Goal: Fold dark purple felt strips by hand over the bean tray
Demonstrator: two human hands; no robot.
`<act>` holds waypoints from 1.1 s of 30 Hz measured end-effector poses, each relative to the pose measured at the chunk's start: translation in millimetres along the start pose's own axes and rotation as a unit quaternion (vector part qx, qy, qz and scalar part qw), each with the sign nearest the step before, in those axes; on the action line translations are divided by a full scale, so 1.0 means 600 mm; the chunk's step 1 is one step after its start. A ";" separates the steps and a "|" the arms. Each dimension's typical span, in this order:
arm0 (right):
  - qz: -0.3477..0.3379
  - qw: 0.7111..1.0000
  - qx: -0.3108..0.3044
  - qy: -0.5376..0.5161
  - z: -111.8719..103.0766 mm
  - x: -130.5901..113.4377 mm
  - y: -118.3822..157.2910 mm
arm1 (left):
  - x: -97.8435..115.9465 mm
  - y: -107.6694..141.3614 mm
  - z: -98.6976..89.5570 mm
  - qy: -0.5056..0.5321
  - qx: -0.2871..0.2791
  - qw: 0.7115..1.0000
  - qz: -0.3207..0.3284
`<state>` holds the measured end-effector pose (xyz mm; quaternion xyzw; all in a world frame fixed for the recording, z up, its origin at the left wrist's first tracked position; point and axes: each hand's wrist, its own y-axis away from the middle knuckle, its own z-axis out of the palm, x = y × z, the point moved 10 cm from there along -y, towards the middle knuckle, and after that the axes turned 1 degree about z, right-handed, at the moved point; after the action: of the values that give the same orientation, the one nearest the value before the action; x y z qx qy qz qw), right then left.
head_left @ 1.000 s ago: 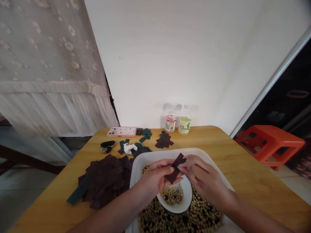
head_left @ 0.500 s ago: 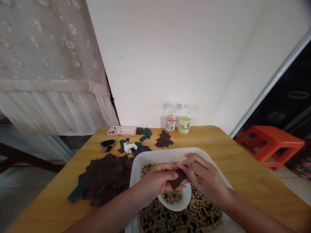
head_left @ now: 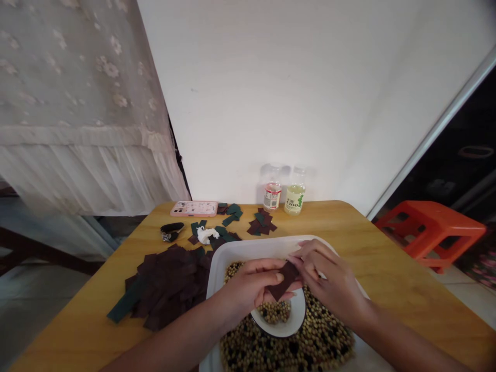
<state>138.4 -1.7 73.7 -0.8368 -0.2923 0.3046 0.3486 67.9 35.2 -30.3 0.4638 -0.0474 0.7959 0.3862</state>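
Note:
My left hand (head_left: 248, 287) and my right hand (head_left: 329, 281) both pinch a dark maroon fabric strip (head_left: 284, 281) above a white bowl (head_left: 284, 323) of beans. The fingers hide part of the strip, and I cannot tell whether it is folded. The bowl sits in a mound of mixed tan and black beans (head_left: 313, 346) inside a white tray (head_left: 248, 249). Left of the tray lies a heap of maroon and dark green fabric pieces (head_left: 166, 287).
The tray sits on a wooden table (head_left: 349, 222). Farther back are small fabric piles (head_left: 261, 223), crumpled tissue (head_left: 206, 235), a black clip (head_left: 171, 231), a pink phone (head_left: 194, 208), and two plastic bottles (head_left: 282, 191). An orange stool (head_left: 430, 230) stands right of the table.
The strip has sunk lower between my hands and shows less above my fingers. My hands have come closer together over the bowl.

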 end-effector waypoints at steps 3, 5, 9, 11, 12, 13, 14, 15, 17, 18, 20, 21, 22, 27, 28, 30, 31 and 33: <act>-0.011 1.000 -0.022 -0.014 0.007 -0.004 0.000 | 0.001 0.000 0.002 -0.007 -0.006 1.000 0.004; 0.017 1.000 -0.005 -0.013 0.000 0.010 -0.001 | 0.002 0.000 -0.002 0.002 0.009 1.000 0.004; 0.046 0.997 0.047 -0.027 -0.019 0.028 -0.003 | 0.012 0.001 -0.007 0.009 0.026 0.999 0.019; 0.037 0.999 0.019 -0.026 -0.009 0.025 -0.005 | 0.017 0.001 -0.010 0.009 0.030 0.999 0.031; 0.037 0.999 0.001 -0.023 -0.003 0.023 -0.005 | 0.017 0.001 -0.010 0.011 0.028 0.999 0.032; 0.040 0.999 -0.011 -0.021 0.002 0.022 -0.005 | 0.015 0.001 -0.009 0.012 0.023 0.999 0.029; 0.044 0.999 -0.015 -0.021 0.003 0.022 -0.005 | 0.012 0.001 -0.007 0.013 0.017 1.000 0.023; 0.049 0.998 -0.014 -0.023 0.004 0.021 -0.004 | 0.008 0.001 -0.005 0.012 0.010 1.000 0.017; 0.056 0.998 -0.003 -0.029 0.001 0.022 -0.003 | 0.003 0.001 -0.001 0.008 -0.004 1.000 0.007; 0.060 0.998 0.002 -0.032 -0.001 0.023 -0.002 | 0.002 0.001 0.000 0.007 -0.006 1.000 0.005; 0.066 0.997 0.014 -0.040 -0.005 0.026 -0.002 | 0.004 0.001 0.001 0.014 -0.004 1.000 0.009; 0.067 0.997 0.019 -0.045 -0.007 0.027 -0.002 | 0.006 0.000 -0.001 0.022 0.002 1.000 0.014; 0.067 0.996 0.021 -0.049 -0.009 0.028 -0.003 | 0.008 0.000 -0.004 0.030 0.009 0.999 0.019; 0.063 0.996 -0.010 -0.064 -0.002 0.023 -0.013 | 0.013 -0.001 -0.008 0.024 0.014 0.999 0.027; 0.064 0.996 -0.014 -0.064 -0.001 0.023 -0.013 | 0.014 -0.001 -0.009 0.019 0.014 0.999 0.029; 0.064 0.996 -0.014 -0.057 -0.001 0.024 -0.012 | 0.014 0.000 -0.010 0.011 0.017 0.999 0.031; 0.063 0.997 -0.011 -0.050 -0.002 0.025 -0.011 | 0.014 0.000 -0.010 0.009 0.019 0.999 0.030; 0.060 0.998 0.002 -0.036 -0.005 0.026 -0.007 | 0.013 -0.001 -0.012 0.011 0.024 0.999 0.029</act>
<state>149.4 10.4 74.0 -0.8408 -0.2533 0.3552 0.3206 61.0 43.0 -28.4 0.4627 -0.0376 0.8129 0.3517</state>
